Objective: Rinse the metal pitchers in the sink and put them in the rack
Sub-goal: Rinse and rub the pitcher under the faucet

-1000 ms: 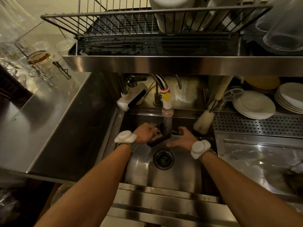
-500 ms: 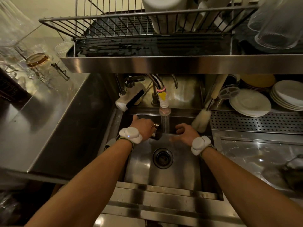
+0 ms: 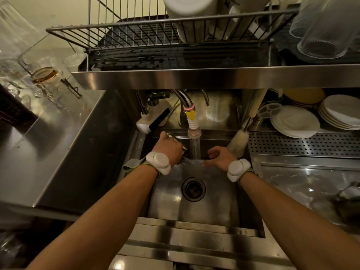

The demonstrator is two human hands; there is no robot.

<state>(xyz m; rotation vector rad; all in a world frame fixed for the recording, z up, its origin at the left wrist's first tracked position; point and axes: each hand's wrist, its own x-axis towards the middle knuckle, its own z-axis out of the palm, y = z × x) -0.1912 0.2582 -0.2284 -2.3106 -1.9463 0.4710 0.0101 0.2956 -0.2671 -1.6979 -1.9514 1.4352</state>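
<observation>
- Water runs from the tap (image 3: 194,131) in the middle of the frame, straight down into the sink (image 3: 212,209).
- My left hand (image 3: 169,148) is closed around a metal pitcher (image 3: 176,140). It is tipped on its side, just left of the water.
- I can only see the pitcher's shiny edge poking out past my fingers. My hand hides the rest, so I cannot tell its shape or which way its mouth points.
- My right hand (image 3: 221,157) is loosely curled and holds nothing that I can see. Its fingers reach into the splash under the tap.
- I think this is the rinse step. The pitcher is wet but not yet in the rack.
- The rack (image 3: 136,30) sits high at the top of the frame, above a steel shelf (image 3: 214,77). White pots fill its right part. The left part looks free.
- Next I would turn the pitcher under the water, tip it out, then lift it up and over the shelf edge into that free part. A wet pitcher may slip, so I need a firm hold.
- I cannot see any other pitchers. A dark thing on the desk (image 3: 292,184) at the right edge is too blurry to name.
</observation>
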